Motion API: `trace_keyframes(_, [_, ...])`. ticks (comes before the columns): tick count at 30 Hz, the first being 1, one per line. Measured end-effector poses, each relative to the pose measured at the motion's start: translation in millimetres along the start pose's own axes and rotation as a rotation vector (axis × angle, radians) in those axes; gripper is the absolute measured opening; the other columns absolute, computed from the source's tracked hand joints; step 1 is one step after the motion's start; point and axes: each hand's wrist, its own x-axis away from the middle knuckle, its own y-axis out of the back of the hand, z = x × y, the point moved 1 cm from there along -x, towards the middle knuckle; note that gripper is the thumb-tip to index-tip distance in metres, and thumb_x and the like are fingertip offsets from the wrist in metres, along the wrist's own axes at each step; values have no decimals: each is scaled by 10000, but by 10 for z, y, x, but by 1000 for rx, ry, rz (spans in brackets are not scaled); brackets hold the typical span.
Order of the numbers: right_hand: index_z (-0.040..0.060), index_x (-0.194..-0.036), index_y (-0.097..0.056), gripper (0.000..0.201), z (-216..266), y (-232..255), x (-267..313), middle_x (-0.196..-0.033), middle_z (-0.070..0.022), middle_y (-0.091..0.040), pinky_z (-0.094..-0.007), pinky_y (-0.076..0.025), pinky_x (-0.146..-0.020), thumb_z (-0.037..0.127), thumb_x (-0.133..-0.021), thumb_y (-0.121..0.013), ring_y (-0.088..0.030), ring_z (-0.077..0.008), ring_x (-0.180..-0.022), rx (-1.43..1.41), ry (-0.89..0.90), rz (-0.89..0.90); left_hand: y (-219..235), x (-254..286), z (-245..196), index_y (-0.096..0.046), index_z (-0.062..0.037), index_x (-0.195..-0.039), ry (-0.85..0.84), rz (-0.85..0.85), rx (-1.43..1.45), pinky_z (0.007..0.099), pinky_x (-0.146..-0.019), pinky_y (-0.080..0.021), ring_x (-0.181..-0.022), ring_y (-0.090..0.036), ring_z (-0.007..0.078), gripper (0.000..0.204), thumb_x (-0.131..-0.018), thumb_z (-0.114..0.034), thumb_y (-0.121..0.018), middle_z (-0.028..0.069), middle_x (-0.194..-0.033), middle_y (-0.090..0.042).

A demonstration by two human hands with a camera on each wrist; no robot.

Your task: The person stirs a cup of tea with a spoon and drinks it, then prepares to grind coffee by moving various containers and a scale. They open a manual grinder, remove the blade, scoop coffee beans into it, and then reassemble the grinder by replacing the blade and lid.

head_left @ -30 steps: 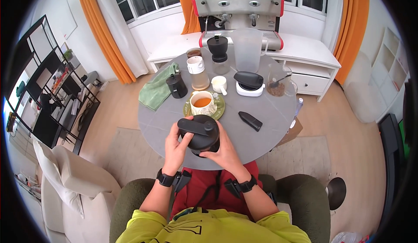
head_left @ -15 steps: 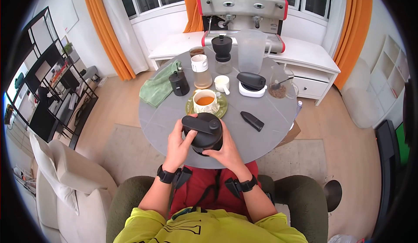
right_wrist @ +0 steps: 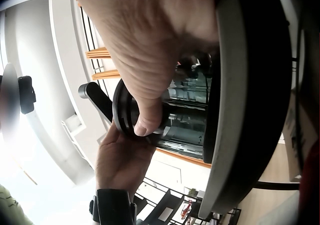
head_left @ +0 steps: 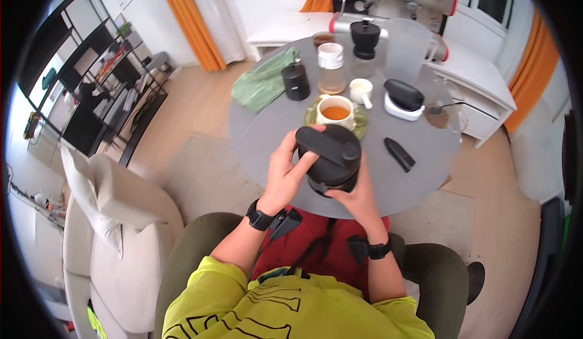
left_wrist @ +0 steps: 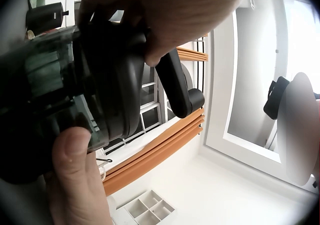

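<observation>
Both hands hold a dark see-through jar (left_wrist: 50, 80) with a round black lid (head_left: 333, 164) and a lever-like arm (head_left: 319, 144) across its top. My left hand (head_left: 286, 167) grips the lid from the left, its thumb over the lid near the arm. Around the body from the right is my right hand (head_left: 358, 193), its thumb pressed against the jar just below the lid in the left wrist view. The jar is above the table's near edge, close in front of a cup of orange-brown liquid (head_left: 335, 113) on a green saucer (head_left: 361, 123). My hands hide part of the jar.
On the grey round table (head_left: 273, 150) stand a black canister (head_left: 296, 82), a glass bottle (head_left: 331, 75), a hand grinder (head_left: 365, 38), a small white pitcher (head_left: 361, 90), a scale (head_left: 403, 108) and a clear jug (head_left: 408, 50). A green cloth (head_left: 265, 84) lies left, a black sheath-like piece (head_left: 399, 155) right.
The head view has shifted and tilted, so the table and hands appear farther right. Both hands keep their grip on the jar, with little change in its pose.
</observation>
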Motion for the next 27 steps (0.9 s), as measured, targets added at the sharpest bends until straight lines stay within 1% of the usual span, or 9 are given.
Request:
trace_keyframes(2, [-5,-1460,-246,1096,-8,-7,3,-1380,-187,-447,-396,-371,-1065,186,-598,-896,-456,-300,-1289,-5,-20,12,99,-71,-114,-527,-14,-1218,-81,1,-46,312,-1011,-392,-1159,-528,171,303,-921,-58,-566,104,-1302,-559])
trace_keyframes(3, [-6,-1461,-242,1095,22,-1,-3,-1378,-189,-448,-397,-373,-1064,188,-603,-894,-463,-300,-1282,-10,-36,14,197,-122,-190,-528,-10,-1219,-79,-38,-63,316,-1015,-393,-1160,-532,178,298,-932,-76,-567,114,-1299,-564])
trace_keyframes(5, [-7,-1463,-238,1095,27,3,-7,-1376,-192,-448,-398,-376,-1062,191,-607,-893,-469,-299,-1276,-19,-58,20,342,-256,-322,-529,-1,-1235,-111,-182,28,298,-1008,-392,-1158,-534,170,316,-935,-94,-564,124,-1297,-577])
trace_keyframes(6, [-7,-1462,-238,1091,16,-2,-9,-1372,-194,-452,-399,-378,-1061,191,-611,-891,-474,-299,-1271,-30,-50,18,436,-345,-350,-549,-6,-1214,-139,-241,80,275,-964,-410,-1072,-557,132,288,-931,-58,-569,69,-1226,-594])
trace_keyframes(9, [-19,-1457,-240,1085,-4,-5,-18,-1361,-196,-462,-402,-384,-1055,192,-613,-890,-483,-301,-1262,-52,-42,15,803,-590,-84,-563,4,-1152,-81,-374,-15,252,-918,-424,-1027,-565,112,236,-935,-83,-593,54,-1104,-618])
trace_keyframes(12, [-28,-1453,-240,1096,19,11,-23,-1359,-200,-465,-405,-380,-1057,213,-608,-895,-482,-306,-1262,-38,-60,21,1026,-757,316,-584,2,-1145,-19,-436,-67,251,-900,-420,-1004,-566,106,266,-914,-118,-640,35,-1074,-627])
trace_keyframes(18, [-33,-1447,-251,1109,18,16,-8,-1368,-205,-458,-414,-373,-1060,269,-600,-900,-473,-319,-1271,-15,-68,17,1146,-858,945,-568,11,-1088,149,-423,-75,245,-848,-451,-948,-593,110,248,-888,-96,-669,54,-1021,-641])
trace_keyframes(20, [-31,-1447,-256,1107,5,19,-5,-1373,-205,-454,-416,-374,-1059,272,-599,-900,-473,-322,-1271,-2,-60,16,1110,-864,1066,-567,15,-1056,193,-408,-72,246,-811,-462,-922,-599,105,239,-873,-84,-685,56,-1017,-647])
trace_keyframes(27, [-25,-1449,-261,1114,32,41,-8,-1376,-204,-450,-415,-377,-1056,280,-591,-902,-470,-332,-1272,49,-77,23,1138,-905,1313,-556,11,-1040,246,-394,-106,241,-787,-462,-882,-604,103,237,-865,-73,-692,51,-969,-650])
